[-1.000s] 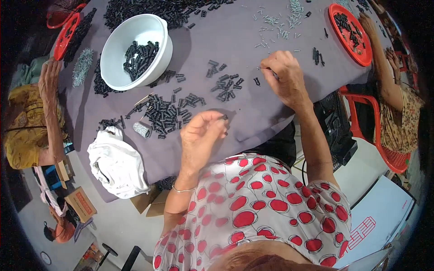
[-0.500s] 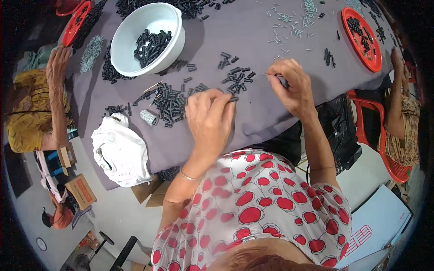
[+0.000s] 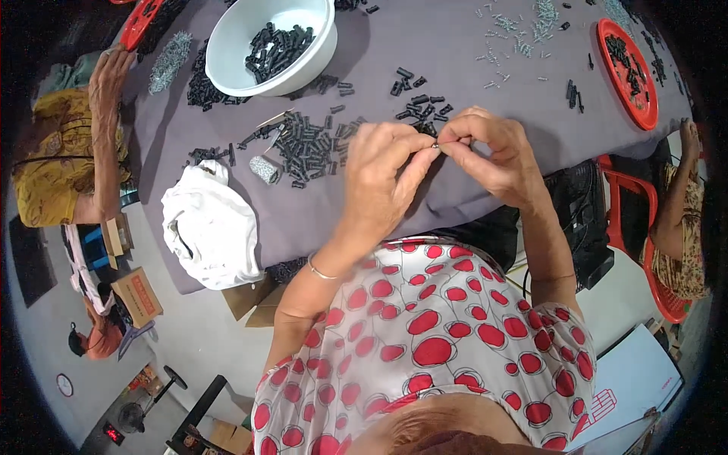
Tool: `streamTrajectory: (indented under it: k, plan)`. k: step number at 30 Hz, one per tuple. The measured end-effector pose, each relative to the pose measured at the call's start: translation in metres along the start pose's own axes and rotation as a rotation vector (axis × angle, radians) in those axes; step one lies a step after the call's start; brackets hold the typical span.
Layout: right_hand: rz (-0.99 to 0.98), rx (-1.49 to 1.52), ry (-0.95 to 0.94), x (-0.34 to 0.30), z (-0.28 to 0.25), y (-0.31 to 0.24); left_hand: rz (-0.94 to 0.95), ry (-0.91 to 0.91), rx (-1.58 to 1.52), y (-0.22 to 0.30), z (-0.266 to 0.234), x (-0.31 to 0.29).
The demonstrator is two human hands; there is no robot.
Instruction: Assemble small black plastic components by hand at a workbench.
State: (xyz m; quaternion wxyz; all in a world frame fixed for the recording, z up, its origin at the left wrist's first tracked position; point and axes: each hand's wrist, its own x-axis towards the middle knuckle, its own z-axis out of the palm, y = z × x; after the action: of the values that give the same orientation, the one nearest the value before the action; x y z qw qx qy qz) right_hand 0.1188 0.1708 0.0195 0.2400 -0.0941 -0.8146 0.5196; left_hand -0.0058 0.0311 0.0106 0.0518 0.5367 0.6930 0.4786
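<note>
Grey cloth (image 3: 455, 53) is covering the worktable, bearing a white round plastic bowl (image 3: 227, 45) of small black cylindrical parts, a loose pile of the same black parts (image 3: 307, 144) and a red round tray (image 3: 607, 45). Both hands are meeting above the near edge: the left hand (image 3: 387, 171) and the right hand (image 3: 497, 155) are each pinching, fingertips together, one tiny dark piece (image 3: 436, 148) between them, just beside the pile.

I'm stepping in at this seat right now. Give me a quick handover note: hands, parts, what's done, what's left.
Left hand and right hand meet over the table edge, fingertips pinching one small part between them.
Loose black pieces lie heaped on the grey cloth just left of the hands; a smaller scatter sits just beyond them.
Done: some black pieces lie in the white bowl.
Left: the loose heaps, apparently.
</note>
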Motion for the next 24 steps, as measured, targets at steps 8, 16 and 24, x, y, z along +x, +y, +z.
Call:
streamTrajectory:
  k: [8, 16, 24]
  plan:
    - [0.103, 0.051, 0.064, -0.004, 0.010, 0.003, -0.109, 0.096, -0.129, -0.001, 0.002, -0.002]
    - [0.082, 0.028, 0.091, -0.002, 0.017, 0.003, -0.009, 0.135, 0.053, 0.001, 0.005, -0.002]
    - [0.242, 0.268, 0.110, -0.006, 0.017, 0.005, -0.205, -0.065, -0.287, 0.001, 0.001, 0.000]
